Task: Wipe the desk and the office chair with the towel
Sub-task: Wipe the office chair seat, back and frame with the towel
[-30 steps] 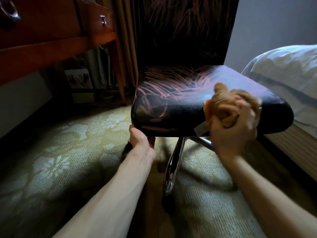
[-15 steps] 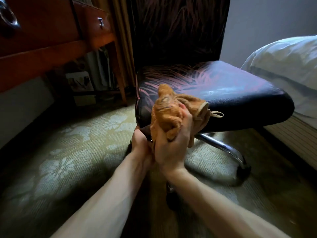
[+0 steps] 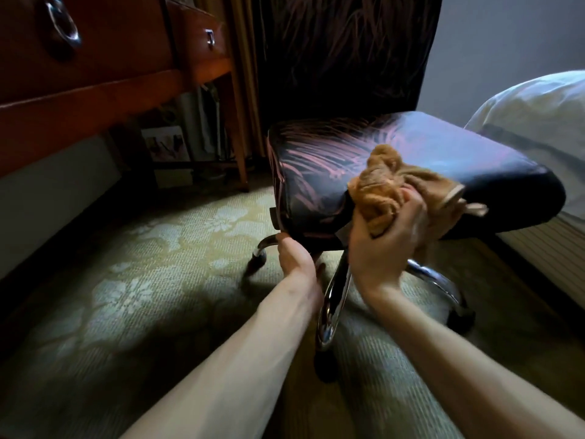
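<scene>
**Towel swung back across the seat's front edge**

Nearest to you, both bare forearms reached out low over the patterned carpet (image 3: 152, 248). Your left hand (image 3: 296, 258) had stayed put under the near left corner of the office chair (image 3: 342, 153), thumb up against the underside. The fingers were hidden behind the hand, so I could not tell whether it clasped the seat or only braced it.

Your right hand (image 3: 384, 245) was the busy one! Its fingers were curled tight round the bunched orange towel (image 3: 386, 188), pressing the wad onto the rounded front lip of the seat. Half a second before, that towel had been over at the left corner, almost against your left hand. A second before, it had been further right. So it went out left and came back, a full pass along the edge. The hem tag dangled off the right side of the bundle.

Below, the chrome leg (image 3: 332, 299) and its caster (image 3: 326, 365) stood between your arms, and the seat had swivelled a little as you rubbed.

By my reckoning the front edge was getting good cover. The top of the seat and the tall backrest (image 3: 342, 49) behind it probably still wanted the towel.

Farther off, the wooden desk (image 3: 110, 83) stood at the left, well apart from the towel, and the bed (image 3: 538, 122) lay at the right.
</scene>
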Tool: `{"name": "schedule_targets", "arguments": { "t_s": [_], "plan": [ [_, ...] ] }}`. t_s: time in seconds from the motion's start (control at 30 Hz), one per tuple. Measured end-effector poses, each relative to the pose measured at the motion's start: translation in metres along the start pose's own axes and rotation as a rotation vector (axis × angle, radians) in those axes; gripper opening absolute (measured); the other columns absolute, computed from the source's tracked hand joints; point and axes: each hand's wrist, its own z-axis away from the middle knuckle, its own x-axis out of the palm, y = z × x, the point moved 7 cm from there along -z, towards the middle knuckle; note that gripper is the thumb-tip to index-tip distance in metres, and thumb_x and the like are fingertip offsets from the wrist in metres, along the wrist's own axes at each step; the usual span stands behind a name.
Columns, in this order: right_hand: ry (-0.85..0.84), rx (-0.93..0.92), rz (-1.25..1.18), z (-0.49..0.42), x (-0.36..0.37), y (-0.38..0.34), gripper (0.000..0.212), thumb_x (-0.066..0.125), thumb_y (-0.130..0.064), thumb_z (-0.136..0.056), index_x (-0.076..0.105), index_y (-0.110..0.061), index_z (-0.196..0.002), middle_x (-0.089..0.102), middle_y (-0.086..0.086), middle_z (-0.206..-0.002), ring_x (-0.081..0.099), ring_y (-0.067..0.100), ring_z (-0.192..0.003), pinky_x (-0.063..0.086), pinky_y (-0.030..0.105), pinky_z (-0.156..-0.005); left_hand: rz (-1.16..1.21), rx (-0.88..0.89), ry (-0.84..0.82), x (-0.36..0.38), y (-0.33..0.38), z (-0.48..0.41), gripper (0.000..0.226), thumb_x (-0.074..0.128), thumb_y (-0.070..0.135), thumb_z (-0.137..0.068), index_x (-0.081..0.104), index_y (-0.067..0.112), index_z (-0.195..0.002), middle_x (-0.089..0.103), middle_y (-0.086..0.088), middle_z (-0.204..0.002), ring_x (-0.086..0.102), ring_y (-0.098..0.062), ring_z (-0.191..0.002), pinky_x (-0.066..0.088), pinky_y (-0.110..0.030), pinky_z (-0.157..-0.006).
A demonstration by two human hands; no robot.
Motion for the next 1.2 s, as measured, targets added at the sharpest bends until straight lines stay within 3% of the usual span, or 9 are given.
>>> {"name": "schedule_targets", "arguments": {
  "t_s": [0.13,0.23,0.3,0.4,0.5,0.57,0.8,1.07,1.2],
  "plan": [
    [-0.020,0.217,-0.264,0.021,0.022,-0.028,0.056,0.078,-0.034,-0.081,0.057,-0.009,-0.127,0.059,0.009,-0.128,0.053,0.025,-0.124,0.039,0.046,-0.112,-0.035,0.043,-0.082,0.009,-0.007,-0.001,0.039,0.035,0.027,-0.112,0.058,0.003,-0.133,0.066,-0.020,-0.118,0.066,-0.016,-0.091,0.047,-0.005,-0.059],
    [-0.158,0.298,-0.359,0.033,0.030,-0.039,0.042,0.073,-0.036,-0.078,0.056,-0.029,-0.116,0.063,0.004,-0.119,0.059,0.015,-0.114,0.046,0.034,-0.106,-0.025,0.034,-0.163,0.018,-0.012,0.000,0.039,0.036,0.017,-0.112,0.050,-0.005,-0.141,0.062,-0.017,-0.127,0.054,-0.015,-0.108,0.038,0.000,-0.049],
    [-0.196,0.373,-0.398,0.027,0.024,-0.039,0.035,0.068,-0.040,-0.075,0.056,-0.038,-0.108,0.065,-0.008,-0.108,0.059,-0.004,-0.099,0.044,0.012,-0.089,-0.073,-0.006,-0.162,0.015,-0.011,0.010,0.035,0.034,0.016,-0.112,0.060,-0.007,-0.121,0.074,-0.001,-0.098,0.062,-0.014,-0.097,0.039,-0.002,-0.046],
    [-0.154,0.388,-0.436,0.006,0.003,-0.041,0.038,0.067,-0.036,-0.074,0.060,-0.030,-0.111,0.067,-0.004,-0.103,0.064,0.004,-0.094,0.050,0.023,-0.083,-0.027,-0.133,-0.257,0.005,-0.007,0.018,0.044,0.038,0.033,-0.107,0.070,0.011,-0.089,0.077,0.000,-0.085,0.073,-0.024,-0.082,0.055,-0.022,-0.053],
    [0.054,0.255,-0.449,-0.027,-0.031,-0.043,0.024,0.068,-0.023,-0.076,0.051,-0.025,-0.093,0.065,-0.001,-0.091,0.062,0.002,-0.078,0.050,0.018,-0.073,-0.120,-0.175,-0.151,-0.017,0.008,0.008,0.052,0.029,0.047,-0.105,0.071,0.016,-0.110,0.073,-0.008,-0.118,0.066,-0.025,-0.105,0.047,-0.044,-0.100],
    [0.144,0.180,-0.374,-0.051,-0.049,-0.035,0.027,0.067,-0.022,-0.079,0.046,-0.027,-0.096,0.064,0.015,-0.103,0.064,0.016,-0.092,0.054,0.031,-0.087,-0.189,-0.129,-0.113,-0.021,0.018,0.005,0.047,0.032,0.044,-0.107,0.069,0.016,-0.111,0.074,-0.007,-0.119,0.068,-0.024,-0.110,0.040,-0.045,-0.110],
    [-0.230,0.090,0.298,-0.057,-0.036,0.031,0.061,0.075,-0.054,-0.078,0.061,-0.023,-0.128,0.021,0.011,-0.170,0.010,0.035,-0.158,0.008,0.064,-0.125,-0.244,-0.057,-0.238,-0.013,0.022,0.010,0.046,0.049,0.053,-0.105,0.069,0.017,-0.126,0.073,-0.006,-0.123,0.068,-0.022,-0.112,0.053,-0.038,-0.101],
    [-0.266,-0.147,0.158,-0.008,-0.011,-0.011,0.068,0.061,-0.058,-0.067,0.066,-0.005,-0.110,0.065,0.019,-0.127,0.050,0.045,-0.135,0.030,0.072,-0.112,-0.315,-0.143,-0.395,-0.011,0.017,-0.001,0.050,0.051,0.065,-0.098,0.069,0.024,-0.122,0.075,0.005,-0.116,0.069,-0.014,-0.103,0.046,-0.044,-0.107],
    [-0.390,-0.288,0.125,0.033,0.022,-0.040,0.068,0.065,-0.057,-0.067,0.066,-0.003,-0.109,0.068,0.017,-0.119,0.051,0.042,-0.135,0.027,0.067,-0.116,-0.236,-0.131,-0.495,-0.011,0.014,0.002,0.014,0.069,0.032,-0.095,0.075,0.020,-0.093,0.075,-0.003,-0.094,0.072,-0.011,-0.080,0.057,-0.031,-0.074]
  ]
}}
